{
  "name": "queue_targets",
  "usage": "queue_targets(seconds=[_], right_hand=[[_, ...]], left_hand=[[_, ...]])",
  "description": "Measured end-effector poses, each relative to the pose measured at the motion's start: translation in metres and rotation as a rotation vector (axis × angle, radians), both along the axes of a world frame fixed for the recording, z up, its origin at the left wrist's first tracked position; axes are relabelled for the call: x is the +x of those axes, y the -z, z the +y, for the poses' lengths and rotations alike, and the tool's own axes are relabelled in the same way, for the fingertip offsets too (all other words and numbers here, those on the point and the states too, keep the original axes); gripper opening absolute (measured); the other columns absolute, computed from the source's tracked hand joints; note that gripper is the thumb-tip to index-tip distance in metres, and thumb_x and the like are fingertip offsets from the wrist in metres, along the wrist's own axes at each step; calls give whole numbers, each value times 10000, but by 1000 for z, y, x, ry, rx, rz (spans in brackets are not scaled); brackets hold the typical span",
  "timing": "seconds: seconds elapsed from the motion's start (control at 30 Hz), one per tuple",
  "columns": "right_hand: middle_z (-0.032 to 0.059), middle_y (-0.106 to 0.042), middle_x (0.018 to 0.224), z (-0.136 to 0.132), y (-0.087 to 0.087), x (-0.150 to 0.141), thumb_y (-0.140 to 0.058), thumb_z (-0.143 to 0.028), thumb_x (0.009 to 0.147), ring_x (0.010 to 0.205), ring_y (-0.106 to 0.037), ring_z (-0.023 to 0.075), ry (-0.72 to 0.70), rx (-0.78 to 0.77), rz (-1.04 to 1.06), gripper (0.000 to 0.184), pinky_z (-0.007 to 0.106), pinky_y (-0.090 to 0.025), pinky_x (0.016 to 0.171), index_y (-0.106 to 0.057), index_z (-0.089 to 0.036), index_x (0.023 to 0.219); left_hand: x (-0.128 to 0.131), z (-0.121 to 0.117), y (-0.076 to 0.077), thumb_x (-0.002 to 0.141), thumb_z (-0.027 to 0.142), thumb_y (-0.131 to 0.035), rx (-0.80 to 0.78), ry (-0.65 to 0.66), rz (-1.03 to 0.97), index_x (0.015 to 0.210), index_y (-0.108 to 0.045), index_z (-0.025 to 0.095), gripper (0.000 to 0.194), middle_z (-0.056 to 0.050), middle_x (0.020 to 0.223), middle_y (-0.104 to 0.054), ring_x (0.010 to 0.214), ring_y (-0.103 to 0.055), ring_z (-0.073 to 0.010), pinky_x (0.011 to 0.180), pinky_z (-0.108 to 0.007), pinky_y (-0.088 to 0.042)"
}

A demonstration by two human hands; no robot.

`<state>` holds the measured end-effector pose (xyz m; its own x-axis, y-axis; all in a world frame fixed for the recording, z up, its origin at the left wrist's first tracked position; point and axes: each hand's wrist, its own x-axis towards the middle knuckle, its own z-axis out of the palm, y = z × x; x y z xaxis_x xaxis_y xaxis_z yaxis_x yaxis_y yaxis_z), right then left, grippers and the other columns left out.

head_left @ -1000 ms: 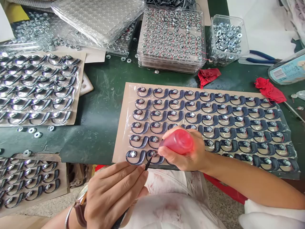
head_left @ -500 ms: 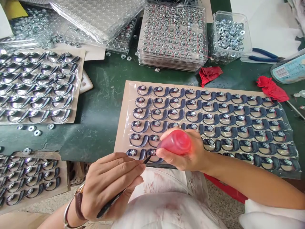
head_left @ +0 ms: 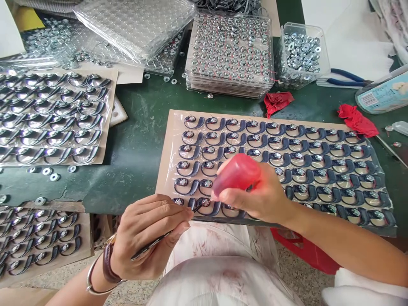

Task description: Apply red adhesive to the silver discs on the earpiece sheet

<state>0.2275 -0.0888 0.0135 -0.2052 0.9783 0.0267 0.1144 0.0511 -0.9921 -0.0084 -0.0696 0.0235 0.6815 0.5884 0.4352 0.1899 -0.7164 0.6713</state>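
Note:
My left hand (head_left: 156, 236) is closed around black tweezers (head_left: 149, 246), whose dark tip reaches a black hook-shaped piece with a small round metal part (head_left: 204, 202) in the front row. In my right hand (head_left: 261, 193) is a red squeeze bottle (head_left: 237, 172), tilted with its narrow end down and to the left, close to that same piece. I cannot tell whether the bottle touches it. Rows of similar hook pieces (head_left: 298, 172) lie under clear film on a cardboard sheet (head_left: 164, 157). My right hand and the bottle hide some of them.
Two more sheets of hook pieces (head_left: 63, 114) (head_left: 41, 240) lie at left. Behind stand stacked clear trays (head_left: 229, 87) and a tub of metal discs (head_left: 302, 55). Red cloths (head_left: 277, 103), blue-handled pliers (head_left: 346, 78) and a labelled container (head_left: 382, 95) are at right.
The red bottle has been lifted slightly and tipped more onto its side, its narrow end showing. The tweezers lie at a flatter angle, with their tip still at the front-row piece.

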Motion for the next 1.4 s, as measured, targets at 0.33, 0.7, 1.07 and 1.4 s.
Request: queue_targets(seconds=[0.33,0.7,1.07,1.4], right_hand=[[36,-722,847,24,-21,45,-634,-509,864,695,-679,130,-232,-290,142,335,203,-563,565,-659,-184,943],[19,-719,709,20,0,26,-739,-365,808,596,-679,151,83,-203,153,193,257,-553,531,-684,-197,887],[-33,-673,579,24,29,-4,-725,-261,788,541,-631,111,129,145,-26,104,240,-529,570,-638,-210,761],[-12,-681,617,27,28,-5,-710,-301,812,566,-643,99,191,421,-190,157,200,-523,544,-658,-194,709]], left_hand=[[1,0,-4,780,12,-590,44,72,75,930,-658,85,180,-64,827,-723,709,-673,-157,638,-303,-555],[2,-3,-8,858,67,-571,148,94,133,937,-691,56,145,-73,840,-732,759,-688,-157,716,-319,-567],[3,-1,17,897,158,-628,458,58,199,990,-703,53,159,-78,936,-751,940,-703,-183,839,-323,-576],[9,4,-2,893,150,-626,376,73,297,978,-705,66,143,-69,927,-753,911,-713,-178,840,-304,-589]])
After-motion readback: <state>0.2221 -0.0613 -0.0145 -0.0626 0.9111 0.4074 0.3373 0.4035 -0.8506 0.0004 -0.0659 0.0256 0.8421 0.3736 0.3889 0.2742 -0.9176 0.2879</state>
